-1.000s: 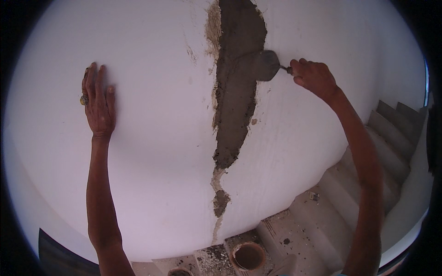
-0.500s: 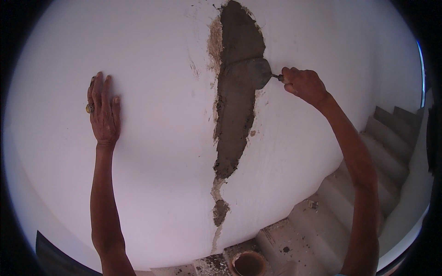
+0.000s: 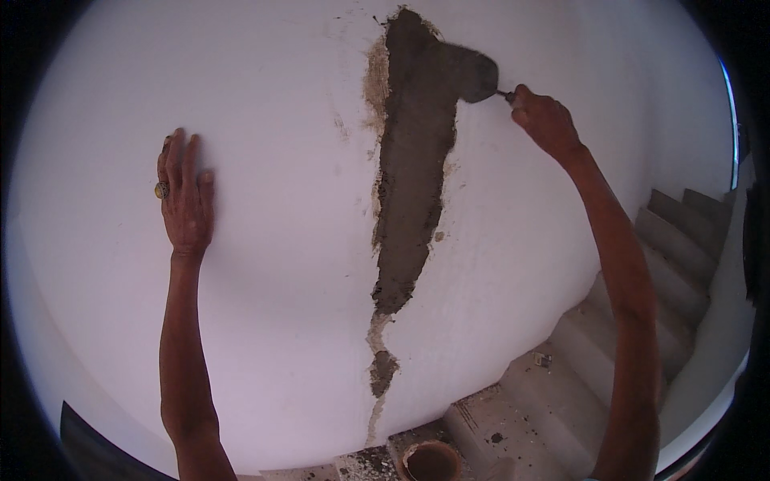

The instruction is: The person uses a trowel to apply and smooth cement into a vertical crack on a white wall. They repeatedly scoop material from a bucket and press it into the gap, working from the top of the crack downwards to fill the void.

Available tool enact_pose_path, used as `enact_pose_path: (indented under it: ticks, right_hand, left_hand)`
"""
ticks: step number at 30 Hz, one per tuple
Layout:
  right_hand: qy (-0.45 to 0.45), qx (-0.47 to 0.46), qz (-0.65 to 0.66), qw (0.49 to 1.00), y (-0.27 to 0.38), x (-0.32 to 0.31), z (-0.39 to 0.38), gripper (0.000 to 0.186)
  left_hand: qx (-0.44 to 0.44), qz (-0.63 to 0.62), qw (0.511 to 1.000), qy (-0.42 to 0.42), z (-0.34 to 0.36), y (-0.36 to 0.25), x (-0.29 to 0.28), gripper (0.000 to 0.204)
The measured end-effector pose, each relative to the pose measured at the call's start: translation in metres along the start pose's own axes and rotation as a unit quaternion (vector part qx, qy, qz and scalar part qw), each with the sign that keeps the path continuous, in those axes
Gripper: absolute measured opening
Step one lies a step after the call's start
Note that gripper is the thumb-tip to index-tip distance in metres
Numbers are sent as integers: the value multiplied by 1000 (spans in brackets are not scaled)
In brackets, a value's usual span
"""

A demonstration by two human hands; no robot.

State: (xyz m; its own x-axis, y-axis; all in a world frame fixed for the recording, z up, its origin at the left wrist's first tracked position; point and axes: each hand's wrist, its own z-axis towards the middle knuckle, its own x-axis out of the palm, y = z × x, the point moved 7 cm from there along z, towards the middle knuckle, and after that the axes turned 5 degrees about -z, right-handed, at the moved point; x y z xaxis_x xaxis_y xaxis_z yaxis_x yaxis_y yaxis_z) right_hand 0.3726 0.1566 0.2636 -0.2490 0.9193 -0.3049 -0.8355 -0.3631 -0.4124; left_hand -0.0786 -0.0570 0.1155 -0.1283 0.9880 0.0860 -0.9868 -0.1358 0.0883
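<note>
Two bare hands are at the white wall [image 3: 289, 321]. Your left hand [image 3: 188, 212] lies against it well left of the grey patch [image 3: 413, 184], fingers extended and gripping nothing; your right hand [image 3: 548, 124] has its fingers wrapped round the handle of the trowel [image 3: 476, 74]. The blade straddles the patch's upper right border, partly over damp-looking filling, partly over white surface. To smooth this stretch well, you would probably do best with the blade nearly flat and the pressure light and even, feathering the filling onto the white without a ridge. Too steep a tilt could gouge that border.

The patch's left edge is ragged, and its foot narrows into a crack [image 3: 377, 329]. Plain wall lies right of the trowel and between patch and left hand, so you have room for sideways strokes. Mind your footing: stairs [image 3: 581, 333] rise at lower right, and a pot [image 3: 455, 462] stands below.
</note>
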Motion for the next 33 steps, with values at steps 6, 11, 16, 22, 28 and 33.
enact_pose_path:
  ticks: [6,11,16,22,28,33]
  right_hand:
    - [85,151,320,932,8,13,-17,25]
    - [85,113,322,936,66,29,-35,21]
    - [117,140,352,918,99,51,-74,29]
    - [248,203,466,825,125,48,-108,23]
    - [218,313,546,746,113,25,-108,31]
    - [186,349,555,732,78,13,-88,36]
  left_hand:
    - [13,14,1000,-4,-2,-2,4,44]
    - [19,14,1000,-5,-1,-1,-1,44]
    - [16,3,1000,-7,0,-3,1,44]
    - [6,21,1000,-6,0,-5,1,43]
    - [13,33,999,-7,-1,-1,0,43]
    - [25,8,999,-25,5,-12,9,44]
